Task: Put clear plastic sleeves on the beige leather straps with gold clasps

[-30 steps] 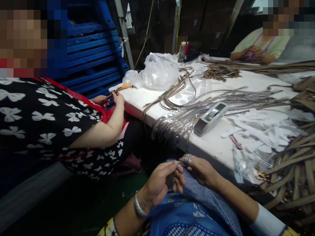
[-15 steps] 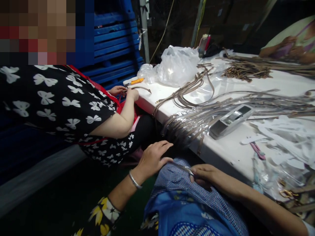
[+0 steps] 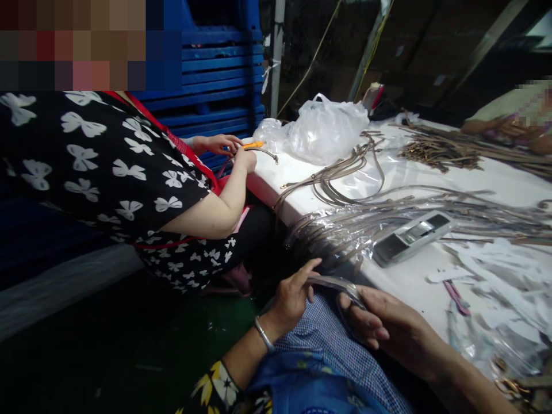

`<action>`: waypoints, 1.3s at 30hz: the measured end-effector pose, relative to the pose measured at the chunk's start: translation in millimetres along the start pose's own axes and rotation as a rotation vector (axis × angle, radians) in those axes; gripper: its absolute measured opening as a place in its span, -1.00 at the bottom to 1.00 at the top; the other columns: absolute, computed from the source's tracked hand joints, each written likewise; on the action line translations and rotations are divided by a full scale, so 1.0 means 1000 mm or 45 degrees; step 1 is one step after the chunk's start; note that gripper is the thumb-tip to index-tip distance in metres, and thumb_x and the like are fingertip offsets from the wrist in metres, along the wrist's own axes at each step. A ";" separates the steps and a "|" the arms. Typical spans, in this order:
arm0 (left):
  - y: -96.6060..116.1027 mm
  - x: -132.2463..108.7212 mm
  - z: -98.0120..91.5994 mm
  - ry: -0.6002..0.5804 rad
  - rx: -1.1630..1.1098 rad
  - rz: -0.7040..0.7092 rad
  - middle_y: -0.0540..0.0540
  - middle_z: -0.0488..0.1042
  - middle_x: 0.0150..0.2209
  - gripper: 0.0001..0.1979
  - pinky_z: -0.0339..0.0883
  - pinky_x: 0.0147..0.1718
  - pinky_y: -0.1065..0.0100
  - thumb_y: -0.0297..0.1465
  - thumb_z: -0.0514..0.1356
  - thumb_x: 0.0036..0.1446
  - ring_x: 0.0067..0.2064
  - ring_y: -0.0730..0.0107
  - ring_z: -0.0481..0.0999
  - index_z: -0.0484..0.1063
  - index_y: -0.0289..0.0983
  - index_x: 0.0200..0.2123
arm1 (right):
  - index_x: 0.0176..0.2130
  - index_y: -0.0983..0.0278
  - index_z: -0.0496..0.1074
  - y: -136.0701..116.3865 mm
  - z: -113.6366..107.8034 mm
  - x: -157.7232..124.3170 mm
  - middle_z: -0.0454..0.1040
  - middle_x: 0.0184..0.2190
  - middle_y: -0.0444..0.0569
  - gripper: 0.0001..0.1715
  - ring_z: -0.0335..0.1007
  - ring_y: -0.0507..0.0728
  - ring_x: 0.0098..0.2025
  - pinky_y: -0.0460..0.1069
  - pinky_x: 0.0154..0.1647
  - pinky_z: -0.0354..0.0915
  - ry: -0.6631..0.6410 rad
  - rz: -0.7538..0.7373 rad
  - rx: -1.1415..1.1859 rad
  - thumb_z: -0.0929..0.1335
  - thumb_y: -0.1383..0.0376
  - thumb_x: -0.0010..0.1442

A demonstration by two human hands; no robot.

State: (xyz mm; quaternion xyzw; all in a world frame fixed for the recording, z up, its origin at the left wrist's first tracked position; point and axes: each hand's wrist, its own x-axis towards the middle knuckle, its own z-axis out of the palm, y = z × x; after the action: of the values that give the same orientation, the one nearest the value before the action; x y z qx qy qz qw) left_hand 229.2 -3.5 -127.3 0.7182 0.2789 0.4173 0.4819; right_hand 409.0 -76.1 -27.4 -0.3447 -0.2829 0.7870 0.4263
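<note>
White table (image 3: 399,279) from where I'm standing: puffed plastic bag (image 3: 328,129) far side, bottle (image 3: 371,98) behind it, brown strap pile (image 3: 444,152). Loose straps (image 3: 334,178) over the edge, plastic-sleeved straps (image 3: 336,230) nearer. Then boxy grey device (image 3: 411,237), pink tool (image 3: 456,298), white strips (image 3: 504,282).

Narrow strap (image 3: 334,281), greyish brown, with a glossy surface as of clear plastic film; held above the lap in a shallow arch, bowed upward, its run roughly crosswise between the two hands; one end at the fingers of the left hand (image 3: 291,300), where a firm pinch cannot be made out; the other portion curving downward into the right hand (image 3: 386,315), gripped between thumb and fingers; farther end hidden by that hand; pale highlights along the upper face.
</note>
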 end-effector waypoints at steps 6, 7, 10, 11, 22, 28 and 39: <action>0.011 0.014 -0.008 -0.072 -0.053 0.016 -0.11 0.52 -0.28 -0.70 0.34 -0.37 0.44 -0.27 0.00 0.33 -0.45 0.51 0.40 0.46 -0.28 -0.11 | -0.18 0.30 0.51 -0.007 0.012 -0.006 0.03 -0.62 -0.22 -0.65 -0.09 -0.04 -0.62 -0.14 -0.59 0.13 0.116 -0.183 -0.118 0.24 0.15 0.30; 0.013 0.013 -0.002 -0.133 -0.138 -0.055 -0.10 0.51 -0.32 -0.67 0.32 -0.42 0.45 -0.23 -0.02 0.34 -0.49 0.53 0.37 0.45 -0.30 -0.12 | -0.16 0.28 0.51 -0.011 0.013 -0.005 0.06 -0.60 -0.20 -0.64 -0.02 -0.02 -0.61 -0.12 -0.57 0.19 0.206 -0.296 -0.149 0.25 0.13 0.29; 0.021 0.004 0.016 -0.290 -0.412 -0.269 -0.08 0.48 -0.43 -0.60 0.26 -0.51 0.49 -0.15 -0.04 0.33 -0.54 0.55 0.35 0.42 -0.34 -0.17 | -0.01 0.18 0.46 -0.020 0.012 0.003 0.23 -0.43 -0.09 -0.63 0.26 0.07 -0.43 -0.01 -0.30 0.39 0.491 -0.686 -0.349 0.27 0.12 0.26; 0.024 0.000 0.021 -0.334 -0.486 -0.329 -0.08 0.47 -0.45 -0.59 0.24 -0.53 0.50 -0.13 -0.03 0.32 -0.55 0.55 0.35 0.42 -0.35 -0.21 | 0.05 0.15 0.41 -0.022 0.008 0.006 0.28 -0.36 -0.06 -0.61 0.32 0.11 -0.34 0.04 -0.16 0.40 0.565 -0.808 -0.455 0.26 0.14 0.27; 0.061 -0.005 -0.003 -0.227 -0.878 -0.711 0.03 0.36 -0.60 -0.57 -0.06 -0.71 0.57 -0.09 0.05 0.26 -0.70 0.69 0.12 0.39 -0.37 -0.35 | 0.14 0.29 0.24 0.026 -0.074 0.023 0.49 -0.07 0.18 -0.59 0.46 0.24 -0.06 0.12 -0.05 0.39 0.160 -0.874 -2.030 0.20 0.25 0.34; 0.038 0.013 -0.026 0.007 -0.318 -0.692 -0.01 0.42 -0.57 -0.61 0.23 -0.56 0.50 -0.12 0.08 0.24 -0.58 0.53 0.36 0.43 -0.33 -0.41 | -0.30 0.27 0.37 0.036 -0.049 0.011 0.32 -0.49 -0.10 -0.63 0.27 0.08 -0.44 -0.03 -0.38 0.29 0.249 -0.281 -1.517 0.17 0.09 0.34; 0.027 -0.014 0.022 -0.149 -0.043 -0.214 -0.15 0.52 -0.04 -0.66 0.32 0.03 0.28 -0.28 0.10 0.27 -0.03 0.27 0.49 0.40 -0.26 0.07 | -0.21 0.32 0.50 -0.004 -0.003 -0.003 0.08 -0.55 -0.19 -0.65 0.03 -0.01 -0.53 -0.09 -0.40 0.26 0.185 -0.038 -0.205 0.26 0.13 0.28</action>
State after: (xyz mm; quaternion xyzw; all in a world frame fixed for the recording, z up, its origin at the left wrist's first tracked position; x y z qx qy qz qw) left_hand 240.9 -35.3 -110.7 0.7072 0.3027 0.3372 0.5427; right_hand 414.3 -76.6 -25.1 -0.4298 -0.3188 0.7281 0.4283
